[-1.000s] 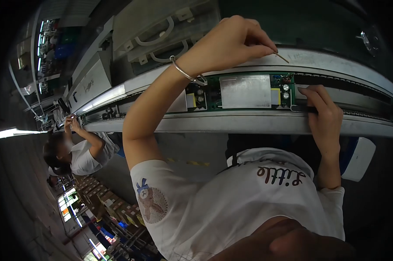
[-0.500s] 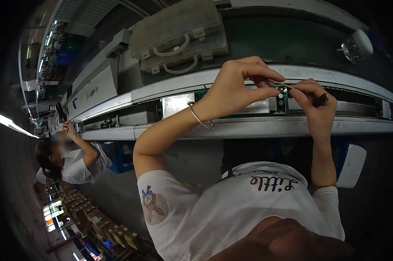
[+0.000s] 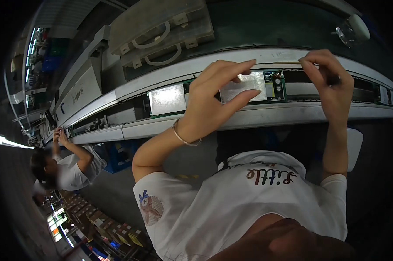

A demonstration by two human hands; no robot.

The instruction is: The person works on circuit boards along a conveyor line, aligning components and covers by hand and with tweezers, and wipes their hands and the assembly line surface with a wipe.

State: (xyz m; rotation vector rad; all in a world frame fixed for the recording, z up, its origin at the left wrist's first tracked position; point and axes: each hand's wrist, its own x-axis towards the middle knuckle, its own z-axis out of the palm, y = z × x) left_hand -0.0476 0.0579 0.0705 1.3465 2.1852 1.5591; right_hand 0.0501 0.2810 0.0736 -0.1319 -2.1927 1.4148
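Observation:
My left hand (image 3: 207, 102) is raised over the conveyor track with thumb and fingers spread apart, holding nothing. Beneath its fingertips lies a green circuit board with a silver metal plate (image 3: 251, 85); small components (image 3: 278, 87) show at the board's right end. To the right, my right hand (image 3: 331, 80) pinches a thin, yellowish stick-like tool (image 3: 288, 63) whose tip points left above the track's far rail. A dark end of something, perhaps the same tool, shows in the palm. A second board with a silver plate (image 3: 166, 100) sits left of my left hand, partly covered by it.
Two stacked translucent cases (image 3: 161, 35) with handles stand behind the track. A clear jar with a white lid (image 3: 353, 30) is at the back right. Metal rails (image 3: 161, 124) border the track. A co-worker (image 3: 74, 167) works farther down the line on the left.
My hands have moved apart: the left went left and opened away from the stick-like tool, the right went right, keeping it. The component end of the board is now uncovered.

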